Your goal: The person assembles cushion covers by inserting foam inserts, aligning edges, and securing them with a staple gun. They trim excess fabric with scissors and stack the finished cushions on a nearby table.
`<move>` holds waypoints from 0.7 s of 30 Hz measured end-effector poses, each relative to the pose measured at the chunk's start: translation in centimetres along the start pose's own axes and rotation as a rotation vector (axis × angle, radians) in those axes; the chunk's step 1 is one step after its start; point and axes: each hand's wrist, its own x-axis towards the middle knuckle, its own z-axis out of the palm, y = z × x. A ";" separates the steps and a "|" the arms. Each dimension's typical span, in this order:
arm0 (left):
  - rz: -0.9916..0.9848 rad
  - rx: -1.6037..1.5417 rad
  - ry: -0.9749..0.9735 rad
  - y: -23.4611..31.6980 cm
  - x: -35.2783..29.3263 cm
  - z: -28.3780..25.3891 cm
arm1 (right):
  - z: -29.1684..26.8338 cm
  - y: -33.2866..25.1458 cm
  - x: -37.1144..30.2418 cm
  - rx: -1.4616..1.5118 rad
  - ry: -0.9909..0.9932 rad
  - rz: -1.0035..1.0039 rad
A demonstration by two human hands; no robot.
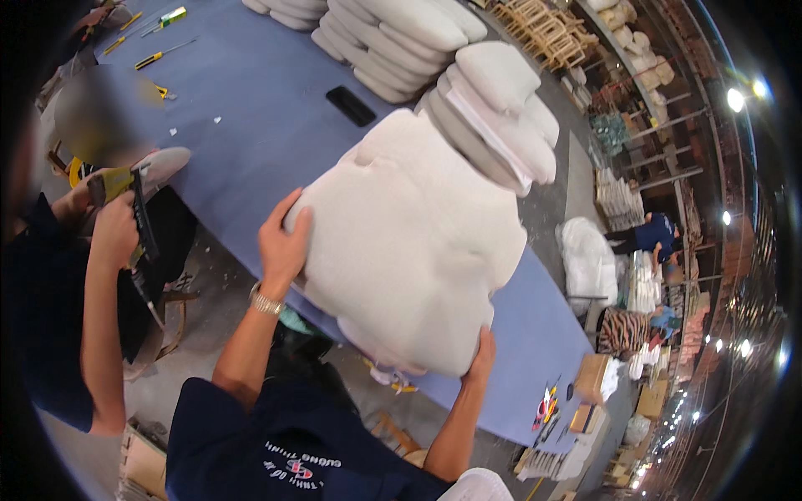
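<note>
A large, padded white cushion (pixel 401 250) with lobed edges is held between my two hands over the blue-covered table (pixel 259 108). My left hand (pixel 284 242), with a metal watch on its wrist, grips the cushion's left edge, thumb on top and the fingertips partly hidden. At the near right corner, my right hand (pixel 479 357) clasps the same cushion, most of its fingers out of sight underneath. The far edge of the cushion reaches a stack of white cushions (pixel 493 108). Whether it touches the stack I cannot tell.
A co-worker at the left holds a yellow-green tool (pixel 117 185) like a staple gun. A black phone (pixel 351 106), a screwdriver (pixel 163 55) and more cushion piles (pixel 393 37) lie on the table. Hand tools (pixel 547 405) and a cardboard box (pixel 592 377) are at its right end.
</note>
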 end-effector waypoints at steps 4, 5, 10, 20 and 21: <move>-0.053 -0.042 0.127 2.2 0.0 -0.4 | 0.7 -1.5 -1.1 0.016 -0.214 -0.058; -0.024 0.007 0.126 2.1 -0.2 -0.1 | -0.4 -0.6 0.0 -0.085 -0.258 -0.092; 0.303 0.694 0.101 3.8 -0.2 0.3 | -1.6 -10.5 5.3 -0.792 -0.660 -0.069; 0.421 1.259 -0.540 8.9 -0.6 11.9 | 26.8 -27.8 33.0 -0.483 -0.300 -1.230; 0.389 1.289 -0.550 8.7 -1.1 12.0 | 30.7 -27.3 34.8 -0.546 -0.217 -1.241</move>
